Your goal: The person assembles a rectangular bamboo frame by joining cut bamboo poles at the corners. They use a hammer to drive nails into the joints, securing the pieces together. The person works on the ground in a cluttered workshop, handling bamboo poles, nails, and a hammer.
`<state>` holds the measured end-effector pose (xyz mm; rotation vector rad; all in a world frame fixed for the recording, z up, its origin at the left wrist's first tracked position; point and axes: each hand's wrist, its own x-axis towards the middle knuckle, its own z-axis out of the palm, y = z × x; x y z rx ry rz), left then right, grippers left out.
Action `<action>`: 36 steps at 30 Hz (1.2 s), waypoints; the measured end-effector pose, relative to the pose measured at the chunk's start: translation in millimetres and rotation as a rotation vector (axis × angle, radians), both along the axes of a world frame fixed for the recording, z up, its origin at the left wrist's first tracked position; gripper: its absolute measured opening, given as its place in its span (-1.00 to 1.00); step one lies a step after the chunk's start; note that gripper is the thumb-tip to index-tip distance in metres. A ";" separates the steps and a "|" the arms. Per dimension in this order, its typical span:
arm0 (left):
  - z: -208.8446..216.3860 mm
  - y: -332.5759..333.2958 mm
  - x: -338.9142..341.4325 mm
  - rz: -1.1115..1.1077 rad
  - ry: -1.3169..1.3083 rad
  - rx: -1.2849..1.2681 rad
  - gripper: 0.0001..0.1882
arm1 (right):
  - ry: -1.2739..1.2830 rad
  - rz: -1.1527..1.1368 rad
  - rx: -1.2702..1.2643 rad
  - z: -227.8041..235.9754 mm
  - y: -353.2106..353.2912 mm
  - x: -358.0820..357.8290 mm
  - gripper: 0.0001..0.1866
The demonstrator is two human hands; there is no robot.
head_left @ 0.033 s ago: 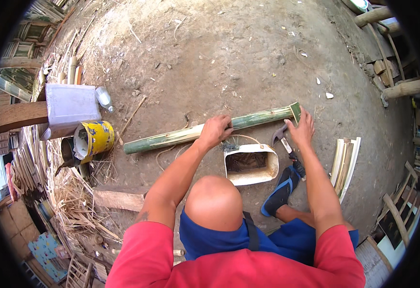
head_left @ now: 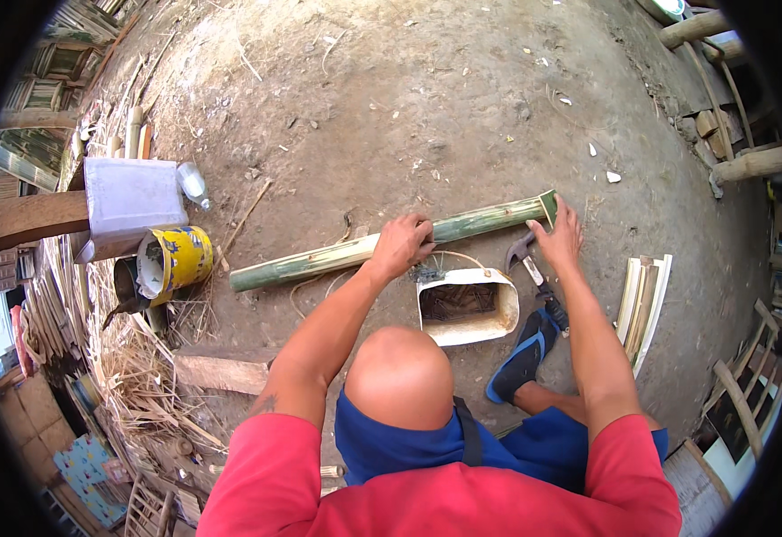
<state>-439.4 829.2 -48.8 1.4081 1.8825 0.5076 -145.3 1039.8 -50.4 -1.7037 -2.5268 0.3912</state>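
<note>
Long green-and-pale split-bamboo length (head_left: 319, 259) lies aslant on the bare brown earth ground (head_left: 409, 134), just beyond a squarish off-white container (head_left: 505, 309) with rounded corners. The left hand (head_left: 400, 243) lies over the bamboo's middle, its fingers bent and close together; whether they grip or merely rest there, I cannot tell, since the undersides are hidden. The right hand (head_left: 563, 234) is at the right end, thumb spread well apart from the other fingers, with the fingertips against the small green end piece (head_left: 548, 206) and the thumb near the bamboo's near edge. Just below the right hand, a claw hammer (head_left: 532, 270) with a dark head lies between the container and the right forearm. Pale split strips (head_left: 644, 309) lie farther right.

Compared with the earlier frame, the bamboo's left end has shifted slightly toward the person, and its right end has hardly moved. The right hand has edged a little left; the left hand keeps nearly the same position. The container and the hammer look unmoved.
</note>
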 end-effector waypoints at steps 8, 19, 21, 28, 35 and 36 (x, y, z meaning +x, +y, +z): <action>-13.0 5.2 0.9 -0.156 0.201 0.221 -0.79 | 0.281 -0.142 -0.156 -38.6 41.1 4.6 -0.31; -4.0 15.1 8.1 -0.144 0.047 0.141 -0.80 | 0.403 -0.213 -0.200 -40.7 46.3 7.3 -0.39; -6.8 18.0 15.0 -0.121 -0.028 0.104 -0.82 | 0.377 -0.227 -0.197 -38.8 50.6 8.6 -0.40; -15.8 17.2 66.9 0.039 -0.147 0.084 -0.79 | 0.453 -0.208 -0.160 -34.7 71.1 14.1 -0.39; -18.3 26.0 51.8 -0.003 -0.070 0.146 -0.83 | 0.482 -0.197 -0.285 -32.5 78.0 27.2 -0.36; -18.9 29.1 47.1 -0.012 -0.088 0.139 -0.82 | 0.483 -0.205 -0.303 -32.5 77.0 27.6 -0.36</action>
